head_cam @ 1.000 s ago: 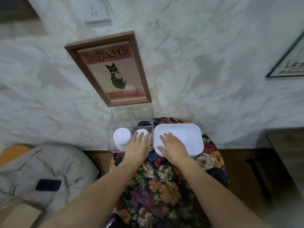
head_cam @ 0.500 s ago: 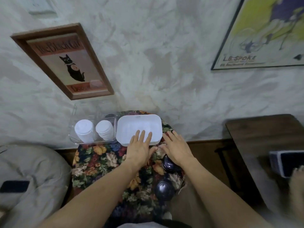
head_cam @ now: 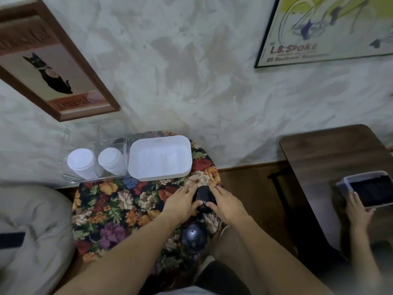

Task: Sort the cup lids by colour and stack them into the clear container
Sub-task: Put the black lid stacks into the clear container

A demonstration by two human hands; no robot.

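Both hands cup a stack of black lids [head_cam: 204,198] at the surface's right edge: left hand [head_cam: 180,204] and right hand [head_cam: 228,206] each half-closed around it. The clear container [head_cam: 70,167] lies far left, nearer the left hand.

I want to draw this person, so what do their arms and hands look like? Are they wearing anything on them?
Both arms are bare right up to the picture's lower edge: no sleeves show. The left hand and right hand have no gloves, and no rings, watch or bracelets that I can see. The fingernails look short and plain.
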